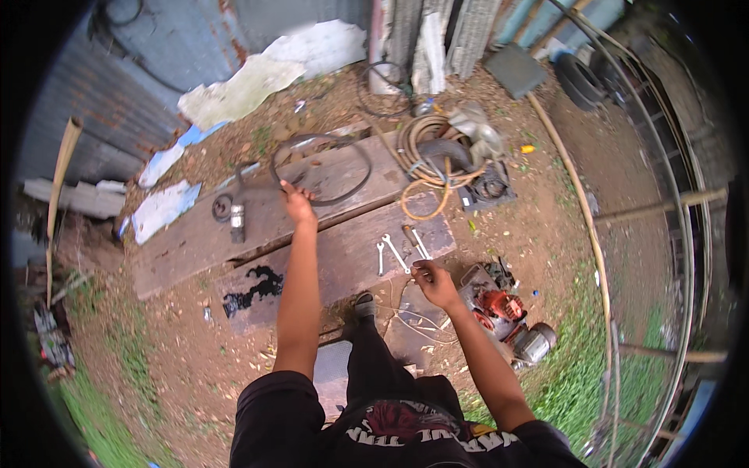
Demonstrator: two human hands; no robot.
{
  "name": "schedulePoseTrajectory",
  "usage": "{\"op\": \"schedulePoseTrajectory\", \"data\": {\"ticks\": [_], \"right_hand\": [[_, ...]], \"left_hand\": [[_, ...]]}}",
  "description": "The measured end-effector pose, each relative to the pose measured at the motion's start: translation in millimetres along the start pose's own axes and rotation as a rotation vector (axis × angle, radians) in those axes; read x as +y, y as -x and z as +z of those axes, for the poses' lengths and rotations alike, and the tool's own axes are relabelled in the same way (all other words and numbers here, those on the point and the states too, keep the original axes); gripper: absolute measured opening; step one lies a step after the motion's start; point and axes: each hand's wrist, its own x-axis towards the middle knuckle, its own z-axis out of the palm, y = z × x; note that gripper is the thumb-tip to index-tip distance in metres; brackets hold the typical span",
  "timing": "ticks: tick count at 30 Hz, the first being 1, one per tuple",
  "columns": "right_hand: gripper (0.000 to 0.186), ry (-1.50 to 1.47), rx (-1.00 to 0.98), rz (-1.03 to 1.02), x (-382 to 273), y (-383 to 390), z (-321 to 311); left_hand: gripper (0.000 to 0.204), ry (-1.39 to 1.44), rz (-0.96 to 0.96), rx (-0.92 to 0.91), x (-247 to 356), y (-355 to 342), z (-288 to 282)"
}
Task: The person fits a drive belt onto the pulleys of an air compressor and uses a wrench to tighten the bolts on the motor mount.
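Observation:
My left hand (299, 201) grips a thin black belt loop (356, 187) above the wooden planks (187, 249). My right hand (429, 282) is curled near the lower ends of the silver wrenches (394, 249); what it holds, if anything, is hidden. A screwdriver (409, 234) lies among the wrenches. Left of my left hand are a dark cylindrical part (237, 229) and a small round coil (222, 208). A black stain (253, 292) marks the nearer board.
A coiled hose (421, 144) lies at back right. A red engine (499, 306) sits right of my right hand. Corrugated sheets (101, 86) line the back; bamboo poles (585, 210) and tires (577, 82) are along the right. My foot (363, 304) is by the planks.

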Motion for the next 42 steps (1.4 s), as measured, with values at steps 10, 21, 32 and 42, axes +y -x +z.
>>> {"op": "schedulePoseTrajectory", "data": {"ticks": [10, 21, 32, 42], "right_hand": [[0.065, 0.064, 0.531, 0.059, -16, 129, -99], [0.115, 0.113, 1.375, 0.389, 106, 446, -170], [0.026, -0.735, 1.634, 0.014, 190, 671, -194], [0.022, -0.537, 1.251, 0.441, 210, 743, -200]], "left_hand": [[0.032, -1.053, 0.633, -1.195, 75, 268, 23], [0.039, -0.073, -0.679, -1.445, -43, 525, -24], [0.039, -0.328, -0.582, -1.696, -160, 667, -85], [0.018, -1.082, 0.061, -1.742, -147, 672, -138]]}}
